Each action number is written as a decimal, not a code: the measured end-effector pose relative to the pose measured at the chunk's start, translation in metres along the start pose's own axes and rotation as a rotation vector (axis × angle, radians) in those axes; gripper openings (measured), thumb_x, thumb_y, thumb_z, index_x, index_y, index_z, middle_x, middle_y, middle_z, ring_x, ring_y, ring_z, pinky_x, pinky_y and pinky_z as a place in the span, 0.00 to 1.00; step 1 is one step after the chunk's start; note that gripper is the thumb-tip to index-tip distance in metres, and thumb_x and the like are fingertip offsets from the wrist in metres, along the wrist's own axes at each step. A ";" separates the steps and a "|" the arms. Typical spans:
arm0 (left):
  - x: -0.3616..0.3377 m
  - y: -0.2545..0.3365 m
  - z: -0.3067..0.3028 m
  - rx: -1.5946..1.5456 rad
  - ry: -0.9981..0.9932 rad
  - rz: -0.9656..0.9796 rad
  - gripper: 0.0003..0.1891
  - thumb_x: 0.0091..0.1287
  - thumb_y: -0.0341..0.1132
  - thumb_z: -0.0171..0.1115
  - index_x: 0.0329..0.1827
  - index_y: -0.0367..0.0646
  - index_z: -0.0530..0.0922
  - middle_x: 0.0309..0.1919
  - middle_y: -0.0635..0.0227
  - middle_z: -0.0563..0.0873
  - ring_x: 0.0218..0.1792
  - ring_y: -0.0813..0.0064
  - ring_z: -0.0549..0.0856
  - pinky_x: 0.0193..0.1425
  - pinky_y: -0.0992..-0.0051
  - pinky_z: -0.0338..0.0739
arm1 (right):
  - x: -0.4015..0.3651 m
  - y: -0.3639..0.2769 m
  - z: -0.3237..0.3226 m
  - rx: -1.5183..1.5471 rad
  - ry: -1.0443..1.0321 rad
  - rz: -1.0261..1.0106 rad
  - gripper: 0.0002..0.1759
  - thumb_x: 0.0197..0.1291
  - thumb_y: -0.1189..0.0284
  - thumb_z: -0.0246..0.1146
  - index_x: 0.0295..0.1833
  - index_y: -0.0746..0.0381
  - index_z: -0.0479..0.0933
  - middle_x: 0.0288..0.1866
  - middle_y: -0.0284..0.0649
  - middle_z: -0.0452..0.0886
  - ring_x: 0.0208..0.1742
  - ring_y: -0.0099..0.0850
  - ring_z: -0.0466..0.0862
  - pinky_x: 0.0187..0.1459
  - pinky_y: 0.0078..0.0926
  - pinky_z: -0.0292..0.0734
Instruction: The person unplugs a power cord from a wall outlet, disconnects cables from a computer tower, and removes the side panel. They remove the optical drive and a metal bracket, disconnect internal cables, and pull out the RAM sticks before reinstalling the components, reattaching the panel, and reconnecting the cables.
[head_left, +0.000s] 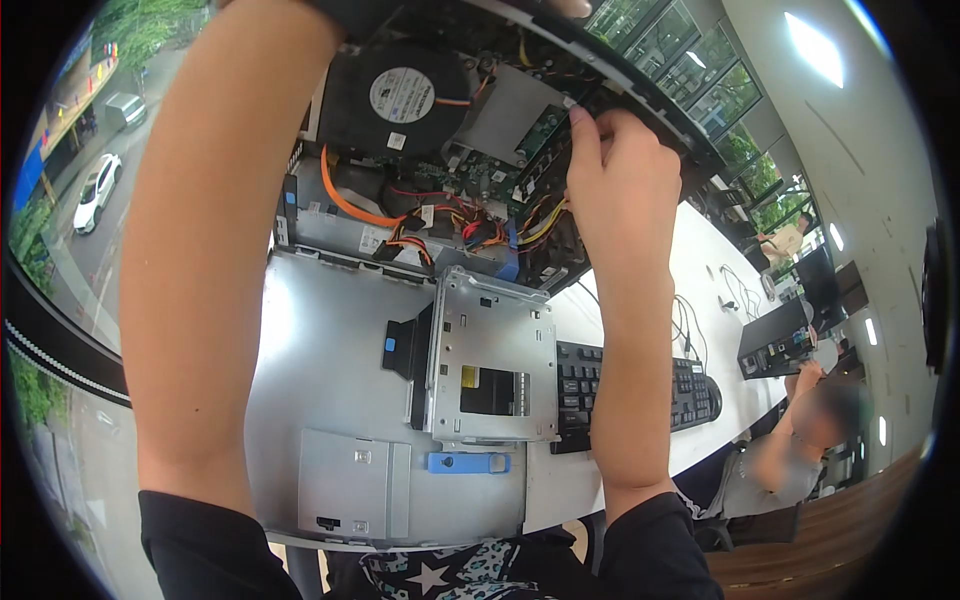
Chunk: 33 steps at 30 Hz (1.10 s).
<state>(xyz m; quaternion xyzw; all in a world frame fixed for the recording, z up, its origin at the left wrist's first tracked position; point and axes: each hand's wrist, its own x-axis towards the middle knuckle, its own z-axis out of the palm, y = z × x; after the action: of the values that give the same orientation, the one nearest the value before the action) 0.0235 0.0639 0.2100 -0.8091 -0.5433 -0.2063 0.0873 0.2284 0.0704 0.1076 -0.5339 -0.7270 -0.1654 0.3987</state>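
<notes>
An opened desktop computer case stands tilted up before me, its inside facing me. My right hand reaches into its upper right part, thumb and fingers curled together by the slots and the front frame. What these fingers hold, if anything, is hidden, though a small pale bit shows by the thumb tip. My left arm stretches up past the case's left side, and its hand is out of the frame; a bit of skin at the top edge may belong to it. Between my arms are a black fan, an orange cable and bundled coloured wires.
Below the case lies a metal side panel, with a metal drive cage and a blue latch. A black keyboard rests on the white table. Another person handles a second computer at right. A window is at left.
</notes>
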 end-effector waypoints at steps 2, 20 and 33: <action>0.005 0.001 -0.003 -0.006 -0.029 0.005 0.32 0.73 0.61 0.55 0.55 0.39 0.88 0.52 0.44 0.89 0.54 0.48 0.88 0.61 0.58 0.79 | 0.004 0.000 -0.004 0.001 0.022 0.002 0.17 0.71 0.67 0.64 0.34 0.71 0.83 0.25 0.59 0.84 0.31 0.58 0.87 0.38 0.47 0.83; 0.048 0.045 0.007 0.130 -0.175 0.125 0.17 0.66 0.30 0.59 0.55 0.33 0.87 0.55 0.45 0.88 0.57 0.47 0.88 0.59 0.55 0.81 | 0.009 0.011 0.015 0.059 0.157 -0.092 0.12 0.68 0.73 0.63 0.35 0.71 0.83 0.28 0.62 0.83 0.33 0.61 0.85 0.39 0.49 0.83; 0.033 0.053 0.002 0.044 -0.168 0.039 0.20 0.69 0.31 0.56 0.60 0.36 0.86 0.60 0.46 0.87 0.62 0.50 0.86 0.64 0.54 0.78 | 0.011 0.011 0.020 0.111 0.157 -0.027 0.10 0.65 0.75 0.64 0.34 0.71 0.84 0.28 0.59 0.83 0.33 0.61 0.85 0.39 0.47 0.81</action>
<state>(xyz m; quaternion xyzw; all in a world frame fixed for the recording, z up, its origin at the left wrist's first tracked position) 0.0833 0.0718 0.2268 -0.8318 -0.5374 -0.1238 0.0632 0.2295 0.0950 0.1014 -0.4866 -0.7086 -0.1718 0.4812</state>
